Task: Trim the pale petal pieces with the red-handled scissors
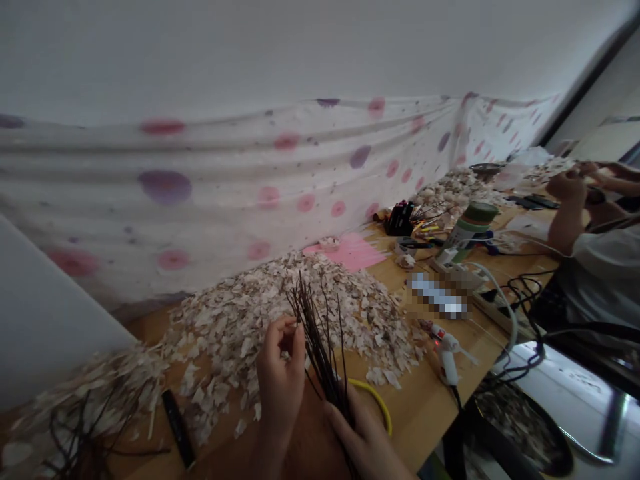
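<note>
Holding a bundle of dark twigs [320, 340] upright over the wooden table [425, 407], the right hand [367, 440] closes round the lower stems, its fingers wrapped shut on the bunch near the bottom edge of the view. The left hand [281, 377] stands just beside the bundle, thumb and forefinger pinched together at the level of the upper stems; whether they grip a single twig or one of the pale flakes cannot be told. Behind both hands lies a broad heap of pale flakes [260, 313], spreading to the left toward a second, looser tangle of twigs [75, 433] and a black stick [177, 427]. A yellow cord [377, 400] curves out from under the right hand. To the right stand a glue gun [447, 353], a power strip [493, 303] with cables, and a green-capped bottle [470, 230]; a spotted cloth [200, 193] hangs along the wall. Another person's hands [570, 190] work at the far end of the table. For a clean result the bunch seems best kept firmly gripped low, so the tips stay spread and reachable; the pinching fingers should work on one stem at a time, and the thin tips, likely brittle, call for light pressure
</note>
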`<action>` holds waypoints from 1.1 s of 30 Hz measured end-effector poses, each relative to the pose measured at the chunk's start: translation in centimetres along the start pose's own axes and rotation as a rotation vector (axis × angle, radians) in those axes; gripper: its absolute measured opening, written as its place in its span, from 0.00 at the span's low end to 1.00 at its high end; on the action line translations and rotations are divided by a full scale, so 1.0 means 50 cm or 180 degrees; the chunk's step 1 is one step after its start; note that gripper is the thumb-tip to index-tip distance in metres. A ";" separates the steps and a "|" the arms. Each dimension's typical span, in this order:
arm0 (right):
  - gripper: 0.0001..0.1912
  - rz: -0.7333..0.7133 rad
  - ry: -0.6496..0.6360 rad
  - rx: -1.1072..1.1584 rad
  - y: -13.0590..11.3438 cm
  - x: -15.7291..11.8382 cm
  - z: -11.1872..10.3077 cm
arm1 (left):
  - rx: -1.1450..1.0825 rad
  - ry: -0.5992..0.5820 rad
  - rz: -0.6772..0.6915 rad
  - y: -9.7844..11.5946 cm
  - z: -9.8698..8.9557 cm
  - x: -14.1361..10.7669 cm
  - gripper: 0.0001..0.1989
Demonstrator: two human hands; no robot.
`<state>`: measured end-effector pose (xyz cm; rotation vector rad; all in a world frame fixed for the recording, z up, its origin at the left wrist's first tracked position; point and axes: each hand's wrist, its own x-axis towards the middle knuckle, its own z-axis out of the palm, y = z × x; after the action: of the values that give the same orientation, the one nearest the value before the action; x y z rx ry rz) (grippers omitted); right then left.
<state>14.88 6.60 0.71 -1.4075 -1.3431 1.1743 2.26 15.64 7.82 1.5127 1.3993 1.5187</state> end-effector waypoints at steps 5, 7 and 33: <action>0.26 -0.0191 0.0051 -0.0160 -0.016 0.005 -0.008 | -0.0012 0.0007 -0.0075 -0.004 0.001 -0.010 0.12; 0.27 -0.0170 0.0080 -0.0208 -0.018 0.004 -0.009 | -0.0029 0.0018 -0.0093 -0.003 0.000 -0.012 0.12; 0.13 -0.0644 0.0735 -0.0113 -0.014 -0.012 -0.034 | -0.0922 0.0238 -0.0390 0.009 -0.026 -0.050 0.10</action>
<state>16.41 6.10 1.78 -1.3515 -1.3124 0.8329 1.64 12.84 7.62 1.1855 1.2260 1.6344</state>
